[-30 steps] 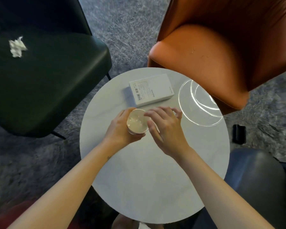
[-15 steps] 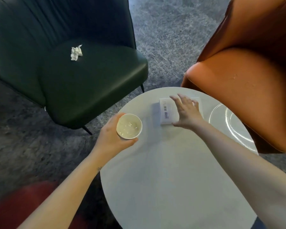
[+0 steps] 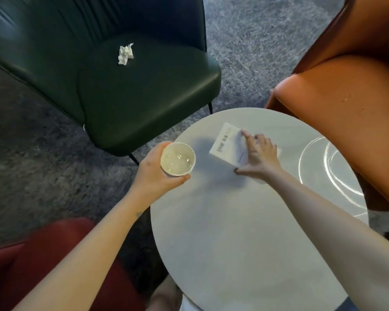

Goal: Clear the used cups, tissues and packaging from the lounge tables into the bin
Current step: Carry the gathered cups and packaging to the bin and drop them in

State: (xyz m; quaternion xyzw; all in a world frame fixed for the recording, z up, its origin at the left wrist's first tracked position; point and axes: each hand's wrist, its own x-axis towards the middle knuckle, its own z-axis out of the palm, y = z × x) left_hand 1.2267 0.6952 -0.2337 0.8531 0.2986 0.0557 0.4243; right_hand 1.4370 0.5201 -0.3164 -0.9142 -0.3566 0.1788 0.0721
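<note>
My left hand [image 3: 154, 176] grips a white paper cup [image 3: 177, 159], held upright just off the left edge of the round white table [image 3: 245, 232]. The cup looks empty apart from a wet sheen inside. My right hand [image 3: 259, 157] is closed around a flat white cardboard box [image 3: 228, 145] with a barcode label, thumb on its near edge and fingers over its far side; the box is tilted, its left end raised above its shadow on the table. A crumpled white tissue [image 3: 125, 54] lies on the seat of the dark green chair [image 3: 144, 97].
An orange chair [image 3: 346, 97] stands close against the table's far right. A red seat [image 3: 43, 265] is at my lower left. Grey carpet [image 3: 245, 41] runs between the chairs. No bin is in view.
My left hand lifted the cup off the table and carried it left past the edge. My right hand went from the cup to the box, closed on it and tilted it up.
</note>
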